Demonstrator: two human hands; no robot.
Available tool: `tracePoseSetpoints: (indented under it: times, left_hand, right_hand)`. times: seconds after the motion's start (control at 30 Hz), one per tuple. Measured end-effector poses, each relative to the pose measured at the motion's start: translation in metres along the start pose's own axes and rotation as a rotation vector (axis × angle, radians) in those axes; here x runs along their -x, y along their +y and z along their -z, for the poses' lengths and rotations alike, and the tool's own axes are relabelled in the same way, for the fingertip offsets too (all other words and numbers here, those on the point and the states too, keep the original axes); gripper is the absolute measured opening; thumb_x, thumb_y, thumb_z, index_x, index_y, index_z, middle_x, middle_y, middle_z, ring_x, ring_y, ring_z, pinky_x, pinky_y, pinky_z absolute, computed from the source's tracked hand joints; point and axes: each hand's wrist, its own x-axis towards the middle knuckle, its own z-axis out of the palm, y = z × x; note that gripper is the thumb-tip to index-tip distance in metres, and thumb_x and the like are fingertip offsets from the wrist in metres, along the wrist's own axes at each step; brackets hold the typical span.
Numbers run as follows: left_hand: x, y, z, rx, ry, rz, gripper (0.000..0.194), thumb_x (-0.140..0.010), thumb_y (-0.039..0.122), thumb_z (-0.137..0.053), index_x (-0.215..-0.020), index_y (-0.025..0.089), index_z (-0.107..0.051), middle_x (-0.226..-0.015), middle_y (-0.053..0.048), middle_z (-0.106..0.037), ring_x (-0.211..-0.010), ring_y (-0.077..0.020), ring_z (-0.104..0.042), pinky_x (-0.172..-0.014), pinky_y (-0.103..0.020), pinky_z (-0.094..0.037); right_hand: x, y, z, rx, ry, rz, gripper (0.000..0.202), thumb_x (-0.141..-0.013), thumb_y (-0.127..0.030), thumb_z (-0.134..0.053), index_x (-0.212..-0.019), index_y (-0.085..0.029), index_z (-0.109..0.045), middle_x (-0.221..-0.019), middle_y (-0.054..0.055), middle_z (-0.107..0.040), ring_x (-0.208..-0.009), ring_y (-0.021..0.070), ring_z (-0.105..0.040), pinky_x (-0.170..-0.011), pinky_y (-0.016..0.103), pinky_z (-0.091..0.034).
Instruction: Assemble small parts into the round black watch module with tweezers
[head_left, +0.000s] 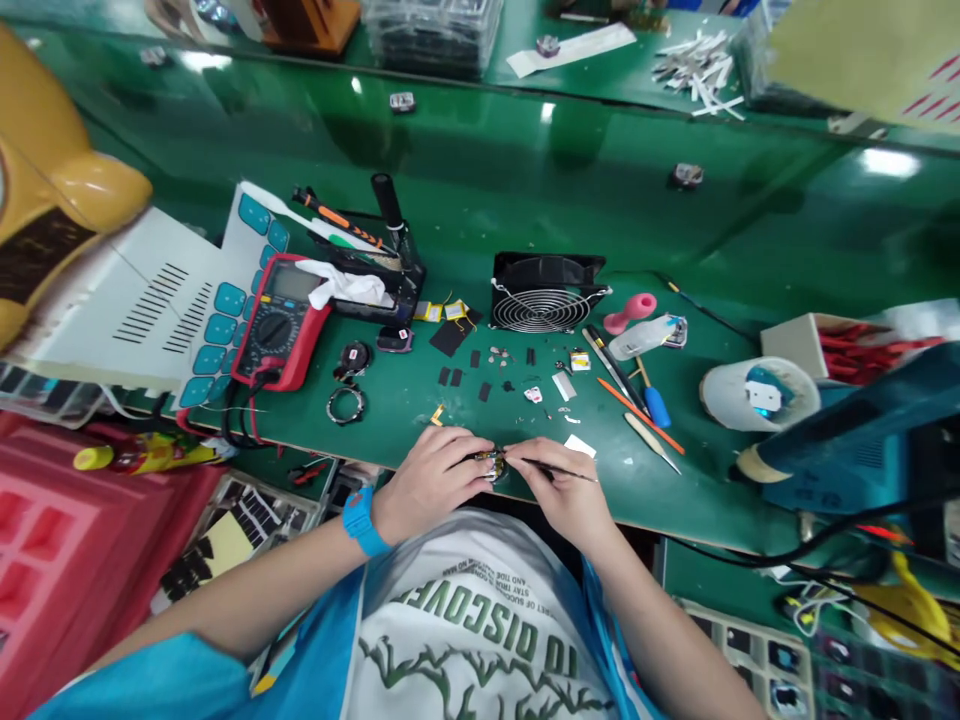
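At the front edge of the green bench, my left hand (442,475) pinches a small round electronic part (493,465) from its left side. My right hand (559,490) is closed on a thin dark tool (559,469), whose tip meets the part from the right. Fingers cover much of the part, so its details are hard to make out. Just beyond my hands lie a small yellow piece (437,414), a white scrap (580,446) and several black pads (485,391).
A black fan (546,292) stands at mid-bench. A red multimeter (279,322) and a black tool holder (409,275) are on the left. Pens, an orange stick (640,414) and a white tub (759,392) lie to the right, near a blue machine (862,440).
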Motion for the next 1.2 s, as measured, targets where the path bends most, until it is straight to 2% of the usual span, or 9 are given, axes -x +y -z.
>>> tracePoseSetpoints:
  times: [0.27,0.4,0.47,0.57,0.67,0.77,0.87,0.97,1.2]
  left_hand:
    - [-0.001,0.005,-0.001,0.112,0.040,0.147,0.025,-0.082,0.037,-0.065,-0.102,0.025,-0.058,-0.104,0.002,-0.065,-0.099,-0.0157,-0.056,-0.089,-0.034,-0.047]
    - [-0.002,0.018,0.002,0.182,0.169,0.266,0.036,-0.080,0.043,-0.064,-0.110,0.025,-0.055,-0.103,-0.002,-0.064,-0.100,-0.0190,-0.059,-0.088,-0.038,-0.052]
    - [-0.001,0.028,0.006,0.202,0.251,0.244,0.044,-0.079,0.039,-0.066,-0.118,0.029,-0.050,-0.106,-0.002,-0.063,-0.100,-0.0183,-0.060,-0.086,-0.036,-0.056]
    - [0.002,0.043,0.014,0.170,0.350,0.090,0.062,-0.078,0.030,-0.068,-0.131,0.037,-0.038,-0.108,-0.002,-0.062,-0.097,-0.0161,-0.063,-0.079,-0.031,-0.062]
    - [0.006,0.053,0.022,0.143,0.374,-0.030,0.069,-0.078,0.024,-0.068,-0.135,0.040,-0.032,-0.109,-0.001,-0.061,-0.095,-0.0154,-0.063,-0.079,-0.029,-0.063]
    - [0.006,0.058,0.028,0.299,0.346,0.100,0.074,-0.074,0.033,-0.073,-0.135,0.037,-0.032,-0.116,-0.003,-0.058,-0.096,-0.0165,-0.064,-0.081,-0.028,-0.063]
    - [0.004,0.060,0.035,0.610,0.245,0.361,0.050,-0.078,0.042,-0.067,-0.124,0.032,-0.049,-0.113,-0.003,-0.060,-0.091,-0.0154,-0.066,-0.072,-0.024,-0.065]
    - [0.001,0.062,0.039,0.696,0.211,0.393,0.017,-0.083,0.035,-0.064,-0.100,0.035,-0.065,-0.093,0.002,-0.068,-0.084,-0.0126,-0.067,-0.069,-0.022,-0.063]
    - [-0.003,0.060,0.032,0.826,0.224,0.511,0.024,-0.078,0.035,-0.069,-0.101,0.030,-0.065,-0.092,0.001,-0.069,-0.081,-0.0115,-0.070,-0.070,-0.019,-0.063]
  right_hand:
    - [0.010,0.006,-0.008,-0.156,0.211,-0.058,0.007,-0.083,-0.022,-0.064,-0.081,-0.021,-0.071,-0.081,0.003,-0.076,-0.073,0.0185,-0.074,-0.068,0.028,-0.062]
    - [0.025,-0.008,-0.005,-0.215,0.353,-0.072,0.026,-0.092,-0.029,-0.045,-0.077,-0.022,-0.064,-0.088,0.004,-0.073,-0.087,0.0223,-0.072,-0.079,0.038,-0.060]
    - [0.032,-0.020,-0.001,-0.180,0.391,-0.076,0.033,-0.094,-0.030,-0.038,-0.071,-0.023,-0.061,-0.081,0.004,-0.071,-0.085,0.0225,-0.070,-0.075,0.038,-0.059]
    - [0.037,-0.038,0.004,-0.040,0.242,-0.087,0.013,-0.085,-0.035,-0.055,-0.093,-0.028,-0.063,-0.081,0.001,-0.069,-0.066,0.0195,-0.067,-0.054,0.031,-0.057]
    - [0.038,-0.048,0.005,0.041,0.096,-0.077,0.025,-0.076,-0.032,-0.070,-0.099,-0.031,-0.060,-0.074,-0.004,-0.067,-0.049,0.0148,-0.062,-0.039,0.025,-0.052]
    - [0.039,-0.049,0.003,0.118,0.125,0.047,0.011,-0.080,-0.024,-0.067,-0.085,-0.030,-0.060,-0.065,-0.006,-0.066,-0.046,0.0136,-0.062,-0.040,0.023,-0.054]
    - [0.043,-0.046,0.001,0.208,0.145,0.192,0.023,-0.079,-0.019,-0.066,-0.098,-0.031,-0.061,-0.082,-0.002,-0.073,-0.065,0.0179,-0.072,-0.054,0.028,-0.063]
    - [0.049,-0.045,0.000,0.221,0.146,0.229,0.034,-0.078,-0.015,-0.066,-0.107,-0.033,-0.060,-0.087,-0.001,-0.074,-0.073,0.0198,-0.074,-0.058,0.029,-0.065]
    - [0.045,-0.038,-0.003,0.237,0.144,0.236,0.039,-0.079,-0.015,-0.065,-0.111,-0.036,-0.060,-0.088,-0.001,-0.075,-0.074,0.0212,-0.074,-0.061,0.030,-0.066]
